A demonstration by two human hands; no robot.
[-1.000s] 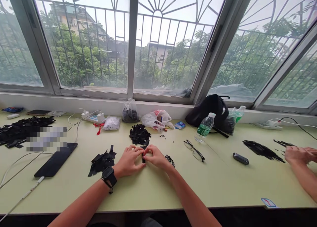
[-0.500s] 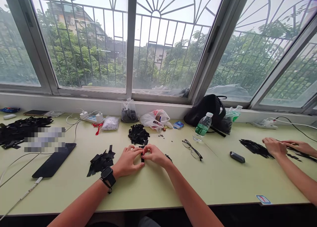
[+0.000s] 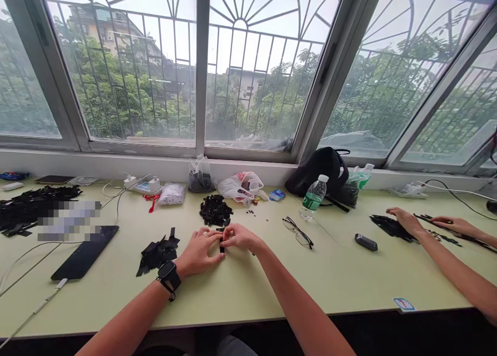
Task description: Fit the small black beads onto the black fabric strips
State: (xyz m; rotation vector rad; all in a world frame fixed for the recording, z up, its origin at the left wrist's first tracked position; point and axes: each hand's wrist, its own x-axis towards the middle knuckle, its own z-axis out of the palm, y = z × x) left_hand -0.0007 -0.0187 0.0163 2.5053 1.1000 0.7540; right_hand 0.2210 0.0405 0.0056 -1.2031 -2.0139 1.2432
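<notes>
Toward the far-left part of the bench [image 3: 256, 299], a large heap of black strips [image 3: 37, 203] is spreading out. Nearer the front edge, a dark phone [image 3: 81, 260] is lying slantwise with a white cable [image 3: 42, 302] running to its lower end. Along the far edge, a power strip [image 3: 142, 185] and a white packet [image 3: 171, 194] are sitting side by side.

A smaller pile of strips [image 3: 157, 252] is lying just left of the person's left hand [image 3: 200, 250], whose wrist is wearing a black watch [image 3: 169, 273]. Midway along the bench, between far and front edges, a single black strip [image 3: 222, 246] is pointing toward the front edge. The left hand is holding it, fingers at its far end and thumb at its near end. The right hand [image 3: 240, 237] is bringing thumb and fingertips together at the strip; whether they are gripping it cannot be told. Just beyond, another black heap [image 3: 215, 209] is lying.

Farther right, glasses [image 3: 297, 233] are resting near a water bottle [image 3: 313, 196], and a backpack [image 3: 318, 172] is leaning at the far edge. Toward the right end, a co-worker's hands [image 3: 404, 220] are working among more black pieces [image 3: 390, 227].
</notes>
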